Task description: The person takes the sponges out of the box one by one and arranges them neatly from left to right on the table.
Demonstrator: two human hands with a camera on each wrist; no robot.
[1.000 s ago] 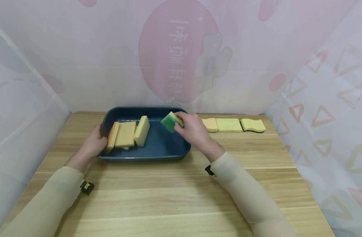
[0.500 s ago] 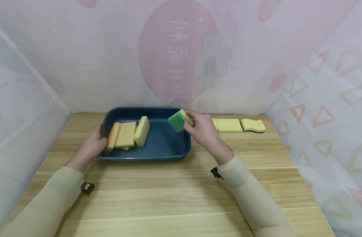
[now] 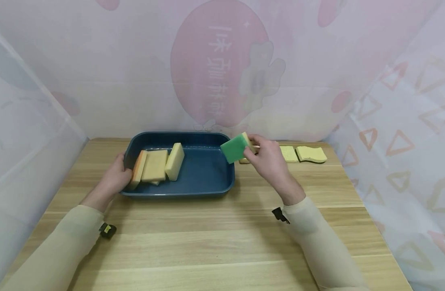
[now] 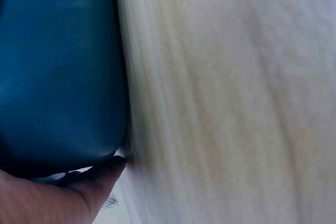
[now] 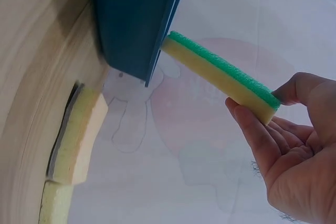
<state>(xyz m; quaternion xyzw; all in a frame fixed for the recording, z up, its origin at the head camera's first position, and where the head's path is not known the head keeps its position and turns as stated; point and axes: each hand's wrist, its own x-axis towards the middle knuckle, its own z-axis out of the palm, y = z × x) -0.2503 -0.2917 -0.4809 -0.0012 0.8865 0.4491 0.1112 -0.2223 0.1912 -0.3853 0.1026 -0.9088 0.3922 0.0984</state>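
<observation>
Table [image 3: 193,242]: its near side is crossed by the left sleeve [image 3: 67,230] and the right sleeve [image 3: 321,242].
Left hand [image 3: 114,178]: the tray [image 3: 204,173] is gripped at its left end, thumb over the rim, fingers along the outer wall; a steady, light hold is judged enough against sliding.
Tray contents: an orange-backed sponge [image 3: 138,169] is leaned by the left wall, a flat sponge [image 3: 154,165] is laid beside it, and a standing sponge [image 3: 174,161] is set tilted on edge.
Right hand [image 3: 271,161]: the green sponge [image 3: 234,148] is pinched at one end between thumb and fingertips, the palm left free.
Green sponge: it is held tilted at the tray's right end; whether the rim is touched cannot be told. The free end is best kept clear of the rim, and the foam best pinched firmly without being squashed.
Row behind: a pale sponge [image 3: 289,154] and a wavy sponge [image 3: 311,154] are lined along the far edge; neither should be knocked by the knuckles.
Cloth [image 3: 142,81]: it is hung beyond the table.
</observation>
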